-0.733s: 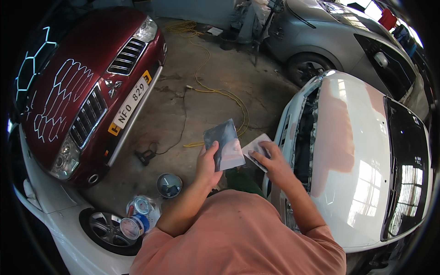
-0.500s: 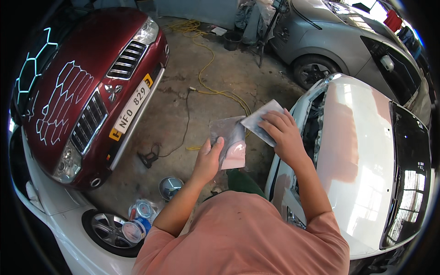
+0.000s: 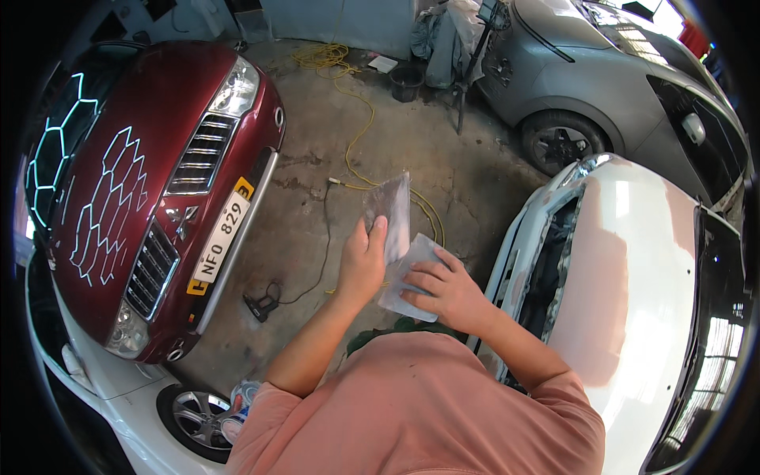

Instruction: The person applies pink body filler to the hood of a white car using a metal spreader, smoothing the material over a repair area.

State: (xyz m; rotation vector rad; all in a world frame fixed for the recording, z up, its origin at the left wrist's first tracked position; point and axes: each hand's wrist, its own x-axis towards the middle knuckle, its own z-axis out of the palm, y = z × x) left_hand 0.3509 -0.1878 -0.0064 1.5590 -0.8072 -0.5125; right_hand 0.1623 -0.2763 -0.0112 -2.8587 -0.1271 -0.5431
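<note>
My left hand (image 3: 364, 257) is closed around a thin, flat putty board (image 3: 390, 207), smeared grey and tilted nearly on edge. The thumb lies against its near face. Close by on the right, my right hand (image 3: 450, 289) grips a flat grey-white putty spreader (image 3: 397, 294), its fingers laid across the top. The spreader's upper edge meets or passes close to the board's lower end; contact cannot be made out. Pink putty does not show plainly on either sheet at this angle.
A white car (image 3: 649, 301) with pinkish filler patches (image 3: 598, 309) stands right. Left are a dark red car (image 3: 119, 190) and a white car's wheel (image 3: 194, 419). A black corded tool (image 3: 257, 307), yellow cable (image 3: 360, 142), bucket (image 3: 406, 83) and tripod (image 3: 467, 87) are on the floor.
The right hand has swept down and left with the spreader, from the board's upper right to its lower end. The left hand has turned the board steeper, and its pink putty is out of sight.
</note>
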